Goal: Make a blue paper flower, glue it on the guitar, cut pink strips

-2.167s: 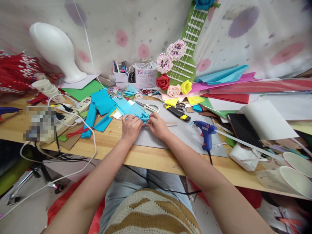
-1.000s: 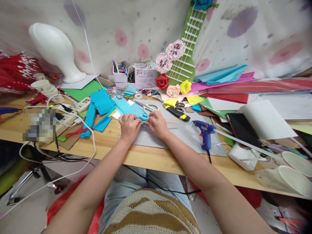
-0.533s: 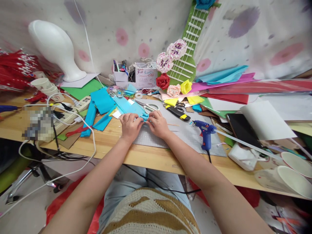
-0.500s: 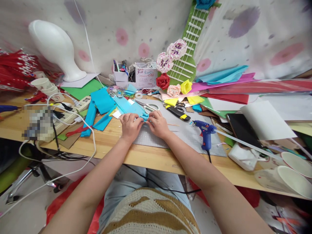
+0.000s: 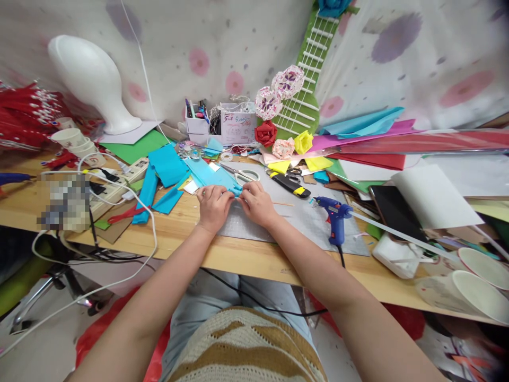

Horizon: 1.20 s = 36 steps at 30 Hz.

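My left hand (image 5: 214, 207) and my right hand (image 5: 256, 201) meet over the grey cutting mat (image 5: 246, 228). Between their fingertips they pinch a small gathered piece of blue crepe paper (image 5: 237, 190); most of it is hidden by the fingers. A thin wooden stick (image 5: 283, 204) shows to the right of my right hand, and its other end is hidden. Just beyond the hands lie scissors (image 5: 247, 175) with pale handles, beside a light blue paper strip (image 5: 204, 172).
A blue glue gun (image 5: 336, 217) and a black-yellow utility knife (image 5: 289, 184) lie to the right. Paper cups (image 5: 477, 292) stand at the right edge. Power strips (image 5: 115, 185) and a white cable are on the left. A flower-decorated green guitar shape (image 5: 298, 114) leans behind.
Both hands stay in nearly the same place, still pinching the blue crepe paper, with only slight finger movement. Nothing else has visibly moved.
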Available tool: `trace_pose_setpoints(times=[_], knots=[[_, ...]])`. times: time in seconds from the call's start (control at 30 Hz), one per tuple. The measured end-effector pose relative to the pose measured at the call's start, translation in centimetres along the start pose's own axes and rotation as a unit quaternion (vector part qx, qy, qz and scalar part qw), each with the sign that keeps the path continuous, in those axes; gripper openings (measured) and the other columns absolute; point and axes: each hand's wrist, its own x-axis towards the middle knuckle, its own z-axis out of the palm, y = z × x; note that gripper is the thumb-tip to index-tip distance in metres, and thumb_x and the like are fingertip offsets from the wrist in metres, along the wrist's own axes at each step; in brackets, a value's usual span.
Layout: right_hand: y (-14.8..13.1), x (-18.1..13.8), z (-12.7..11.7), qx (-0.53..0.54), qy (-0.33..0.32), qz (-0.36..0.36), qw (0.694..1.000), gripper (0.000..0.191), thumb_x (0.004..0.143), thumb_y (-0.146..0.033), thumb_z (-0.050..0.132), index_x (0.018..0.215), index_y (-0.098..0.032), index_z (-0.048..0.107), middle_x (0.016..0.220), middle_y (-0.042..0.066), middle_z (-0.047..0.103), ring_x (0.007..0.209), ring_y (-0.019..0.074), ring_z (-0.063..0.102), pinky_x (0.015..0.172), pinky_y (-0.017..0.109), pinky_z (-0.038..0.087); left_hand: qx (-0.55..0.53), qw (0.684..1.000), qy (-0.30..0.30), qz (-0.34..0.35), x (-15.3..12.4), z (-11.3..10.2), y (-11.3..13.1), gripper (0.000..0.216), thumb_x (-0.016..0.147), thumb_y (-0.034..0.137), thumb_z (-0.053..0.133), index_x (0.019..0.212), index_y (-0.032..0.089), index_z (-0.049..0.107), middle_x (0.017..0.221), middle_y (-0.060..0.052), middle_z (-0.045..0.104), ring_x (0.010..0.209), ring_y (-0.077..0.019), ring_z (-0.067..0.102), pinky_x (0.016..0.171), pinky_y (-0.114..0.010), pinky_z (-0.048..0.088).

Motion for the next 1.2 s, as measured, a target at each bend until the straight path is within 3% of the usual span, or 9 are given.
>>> trace_pose_setpoints(times=[0.23,0.5,0.77,0.93,1.2], knots=[[0.2,0.0,0.1,-0.01,-0.032,-0.024,0.999,0.019,0.089,-0.027,0.043,0.078,-0.017,0.057,0.095,0.011,0.051,0.096,0.0231,0.043,0.069,0.034,0.045,-0.029,0.999,-0.036,0.007,0.0,0.1,-0.2,0.01,0.077,0.03,0.062,0.071,0.024,0.064,0.084,-0.004,0.061,0.092,-0.0211,0.047,0.089,-0.041,0.025],[-0.1,-0.1,0.4,-0.014,-0.017,-0.028,0.999,0.018,0.088,-0.024,0.045,0.075,-0.017,0.056,0.094,0.011,0.052,0.094,0.0228,0.044,0.073,0.035,0.046,-0.021,0.999,-0.023,0.024,-0.1,0.4,-0.3,0.02,0.083,0.027,0.054,0.064,0.022,0.06,0.079,-0.002,0.063,0.089,-0.0187,0.049,0.087,-0.039,0.024],[0.3,0.2,0.9,-0.013,-0.051,-0.014,0.999,0.012,0.086,-0.022,0.052,0.077,-0.017,0.059,0.098,0.01,0.056,0.098,0.0218,0.046,0.069,0.031,0.047,0.007,0.998,-0.063,-0.02,0.1,1.0,-1.0,0.006,0.075,0.019,0.06,0.07,0.021,0.059,0.086,-0.005,0.061,0.091,-0.0221,0.047,0.087,-0.041,0.027],[1.2,0.3,0.1,0.013,-0.041,-0.007,0.999,0.012,0.084,-0.02,0.053,0.075,-0.018,0.059,0.097,0.01,0.057,0.097,0.0215,0.048,0.075,0.034,0.045,0.012,0.996,-0.062,-0.057,0.2,1.0,-1.7,0.005,0.073,0.019,0.062,0.07,0.021,0.059,0.084,-0.005,0.059,0.091,-0.0234,0.047,0.086,-0.042,0.028],[1.9,0.5,-2.5,0.023,-0.014,0.011,1.0,0.012,0.081,-0.022,0.053,0.07,-0.019,0.057,0.088,0.008,0.061,0.084,0.02,0.053,0.071,0.032,0.043,0.011,0.994,-0.047,-0.099,0.1,1.1,-2.4,0.01,0.068,0.012,0.061,0.07,0.021,0.057,0.087,-0.006,0.058,0.093,-0.0251,0.047,0.089,-0.044,0.028]])
